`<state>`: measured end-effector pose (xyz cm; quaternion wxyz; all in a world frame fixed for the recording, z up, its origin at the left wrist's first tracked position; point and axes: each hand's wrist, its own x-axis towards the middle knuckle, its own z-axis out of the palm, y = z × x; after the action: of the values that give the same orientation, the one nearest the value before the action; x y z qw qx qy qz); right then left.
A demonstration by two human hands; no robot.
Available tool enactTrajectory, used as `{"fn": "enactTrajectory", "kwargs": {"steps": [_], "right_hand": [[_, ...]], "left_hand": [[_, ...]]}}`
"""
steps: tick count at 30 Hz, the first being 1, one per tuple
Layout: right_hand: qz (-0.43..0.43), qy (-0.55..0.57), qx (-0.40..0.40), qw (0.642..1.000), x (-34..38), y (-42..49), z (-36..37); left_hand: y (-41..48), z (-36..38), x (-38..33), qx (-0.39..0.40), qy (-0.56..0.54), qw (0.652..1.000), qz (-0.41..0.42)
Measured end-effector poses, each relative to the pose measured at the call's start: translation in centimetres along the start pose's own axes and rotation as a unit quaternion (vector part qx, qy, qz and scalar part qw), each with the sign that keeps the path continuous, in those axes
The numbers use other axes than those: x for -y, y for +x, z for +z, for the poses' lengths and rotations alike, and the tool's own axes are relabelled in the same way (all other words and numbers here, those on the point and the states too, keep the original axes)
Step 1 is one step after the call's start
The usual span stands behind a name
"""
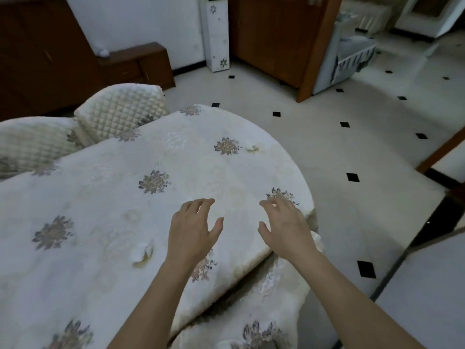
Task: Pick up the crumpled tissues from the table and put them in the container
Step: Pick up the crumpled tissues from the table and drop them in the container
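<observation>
Both hands hover, grips empty, over the cloth-covered surface (105, 197).

Left hand (193, 230) and right hand (284, 225): fingers spread apart. One crumpled tissue (143, 253) lies just left of the left hand; another tissue (251, 147) lies well beyond both.

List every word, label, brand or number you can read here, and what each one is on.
None can be read.
The tablecloth carries only flower prints, no text.
The tall white floor unit shows flower decals and a dark strip on top, with nothing legible.
</observation>
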<state>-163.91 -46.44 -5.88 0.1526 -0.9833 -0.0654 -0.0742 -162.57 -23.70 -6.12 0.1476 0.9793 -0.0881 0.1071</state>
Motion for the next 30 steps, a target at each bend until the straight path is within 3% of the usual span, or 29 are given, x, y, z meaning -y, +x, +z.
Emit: {"fn": "enactTrajectory", "kwargs": {"steps": [15, 22, 30], "right_hand": [[-0.155, -0.011, 0.086, 0.984, 0.8, 9.8, 2.3], [-0.212, 0.029, 0.172, 0.962, 2.9, 12.7, 6.4], [-0.239, 0.025, 0.237, 0.941, 6.2, 15.3, 11.0]], "left_hand": [[0.2, 1.5, 2.9, -0.002, 0.015, 0.984, -0.176], [-6.3, 0.4, 6.4, 0.002, 0.038, 0.939, -0.343], [-8.8, 0.9, 9.7, 0.012, 0.016, 0.887, -0.461]]}}
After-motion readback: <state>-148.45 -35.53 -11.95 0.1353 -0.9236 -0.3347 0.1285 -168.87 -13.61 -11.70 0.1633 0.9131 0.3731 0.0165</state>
